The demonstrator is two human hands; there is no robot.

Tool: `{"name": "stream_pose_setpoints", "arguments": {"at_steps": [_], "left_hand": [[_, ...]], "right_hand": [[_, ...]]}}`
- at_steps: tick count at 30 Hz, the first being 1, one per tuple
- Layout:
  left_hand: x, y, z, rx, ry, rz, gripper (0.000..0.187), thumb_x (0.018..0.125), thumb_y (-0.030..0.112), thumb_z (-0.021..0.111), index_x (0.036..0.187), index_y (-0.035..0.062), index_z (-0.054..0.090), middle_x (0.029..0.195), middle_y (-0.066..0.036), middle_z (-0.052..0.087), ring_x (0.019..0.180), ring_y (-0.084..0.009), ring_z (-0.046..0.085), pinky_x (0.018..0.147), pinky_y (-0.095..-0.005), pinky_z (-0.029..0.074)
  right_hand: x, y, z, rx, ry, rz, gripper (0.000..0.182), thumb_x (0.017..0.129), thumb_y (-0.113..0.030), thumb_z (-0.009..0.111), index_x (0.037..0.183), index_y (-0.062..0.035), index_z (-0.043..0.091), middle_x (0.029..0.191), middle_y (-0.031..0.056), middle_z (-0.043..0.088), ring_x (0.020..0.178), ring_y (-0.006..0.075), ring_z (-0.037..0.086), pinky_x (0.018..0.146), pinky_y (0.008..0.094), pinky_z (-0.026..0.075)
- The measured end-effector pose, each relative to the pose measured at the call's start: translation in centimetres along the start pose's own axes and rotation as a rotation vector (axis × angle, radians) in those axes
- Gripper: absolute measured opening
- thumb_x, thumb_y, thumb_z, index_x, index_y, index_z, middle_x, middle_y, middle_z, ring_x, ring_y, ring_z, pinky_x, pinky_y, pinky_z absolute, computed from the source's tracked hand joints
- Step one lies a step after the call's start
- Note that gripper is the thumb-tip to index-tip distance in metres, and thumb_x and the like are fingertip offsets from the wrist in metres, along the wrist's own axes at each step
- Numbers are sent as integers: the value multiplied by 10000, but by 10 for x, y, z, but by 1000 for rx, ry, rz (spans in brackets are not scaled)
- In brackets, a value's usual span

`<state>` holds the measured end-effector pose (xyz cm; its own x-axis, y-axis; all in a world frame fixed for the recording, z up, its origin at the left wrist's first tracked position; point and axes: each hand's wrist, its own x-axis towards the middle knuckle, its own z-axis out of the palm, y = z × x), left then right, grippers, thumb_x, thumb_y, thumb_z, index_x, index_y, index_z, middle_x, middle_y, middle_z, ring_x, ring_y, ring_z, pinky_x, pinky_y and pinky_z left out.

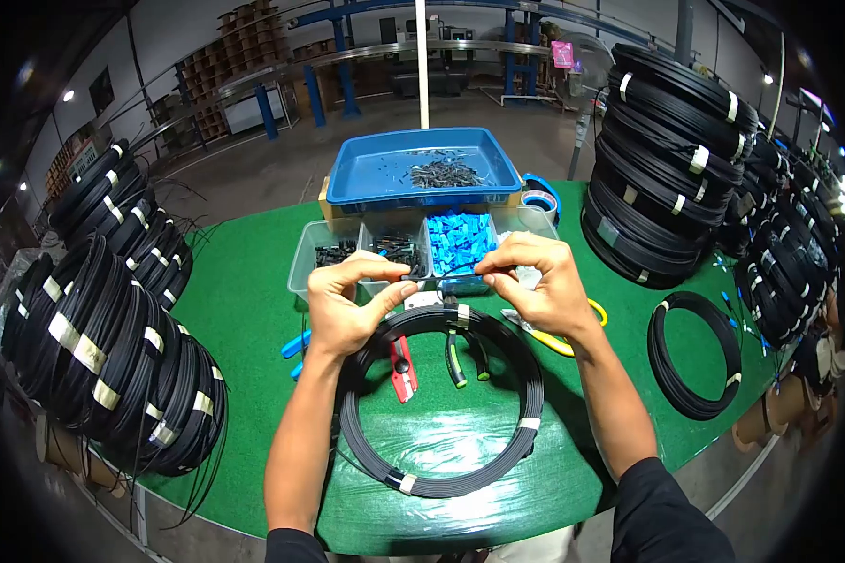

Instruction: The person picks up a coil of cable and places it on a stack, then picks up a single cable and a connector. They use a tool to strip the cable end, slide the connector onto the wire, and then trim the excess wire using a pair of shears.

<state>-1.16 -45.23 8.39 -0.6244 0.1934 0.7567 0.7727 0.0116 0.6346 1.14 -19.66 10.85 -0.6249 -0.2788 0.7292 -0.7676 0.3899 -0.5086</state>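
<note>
Above the back of a taped coil of black cable (349,427), both hands hold a thin black cable (446,278) stretched between them. My left hand (347,300) pinches its left part between thumb and forefinger. The right part is pinched in the fingertips of my right hand (535,281). Inside the coil lie a red tool (403,369) and a pair of green-and-black handled pliers (455,361). Yellow-handled scissors or cutters (559,343) lie under my right hand. Just behind the hands, a clear divided bin holds blue connectors (458,242) and small black parts (338,253).
A blue tray (376,174) with dark pieces stands behind the bins. Coil stacks rise at the left (113,357) and back right (662,169). A single coil (655,352) lies on the green table (253,272) at right. A blue tape roll (541,200) sits by the tray.
</note>
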Motion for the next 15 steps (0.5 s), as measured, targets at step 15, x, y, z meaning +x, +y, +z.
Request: {"name": "stream_pose_setpoints", "arguments": {"at_steps": [15], "left_hand": [[-6,2,20,-121,14,-35,245,681,-2,860,890,-12,732,841,-102,695,811,-179,618,740,-294,478]], "right_hand": [[-1,-16,15,194,-37,102,128,792,-51,736,917,-22,734,825,91,712,712,168,661,664,292,510]]}}
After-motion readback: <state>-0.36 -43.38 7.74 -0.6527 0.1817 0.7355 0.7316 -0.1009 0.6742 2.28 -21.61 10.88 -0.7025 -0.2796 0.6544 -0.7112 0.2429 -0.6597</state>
